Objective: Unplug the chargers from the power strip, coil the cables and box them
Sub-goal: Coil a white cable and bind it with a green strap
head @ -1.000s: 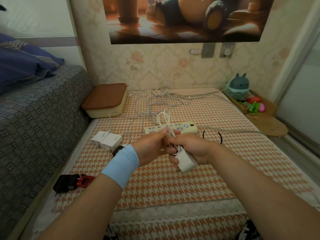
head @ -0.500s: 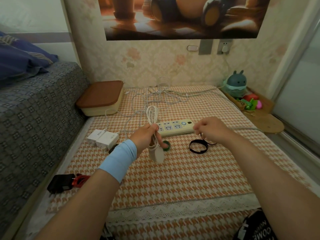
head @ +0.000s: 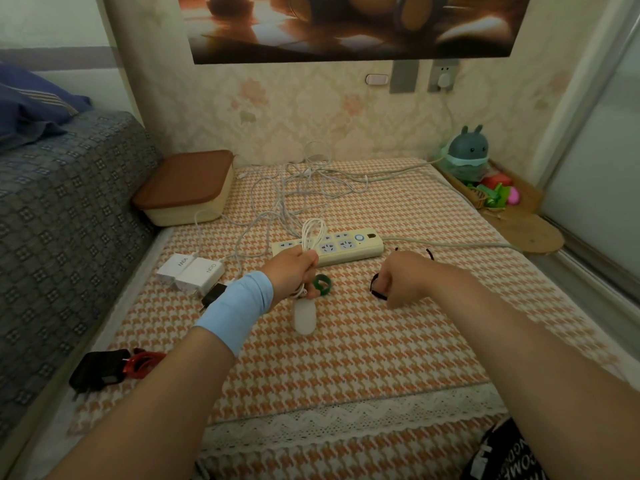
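Note:
My left hand [head: 292, 273] grips a coiled white cable [head: 311, 233] whose loops stick up above the fist; its white charger [head: 304, 315] hangs below and touches the checked cloth. My right hand [head: 403, 282] pinches a black band [head: 375, 289] just in front of the cream power strip [head: 332, 247]. A green ring [head: 322, 285] lies by my left fingers. Two white chargers [head: 192, 270] and a small black plug [head: 213, 295] lie left of the strip, with loose white cables [head: 294, 188] tangled behind it. The cream box with a brown lid [head: 185, 187] stands at the back left.
A black charger with a red coiled cable [head: 110, 368] lies at the cloth's left front edge. A grey sofa [head: 52, 220] borders the left side. A toy figure [head: 465, 154] and a basket of small toys [head: 491, 195] stand at the back right.
My right hand let go of the coiled charger, reached to the right, then drew back with the black band. My left hand now holds the coil alone.

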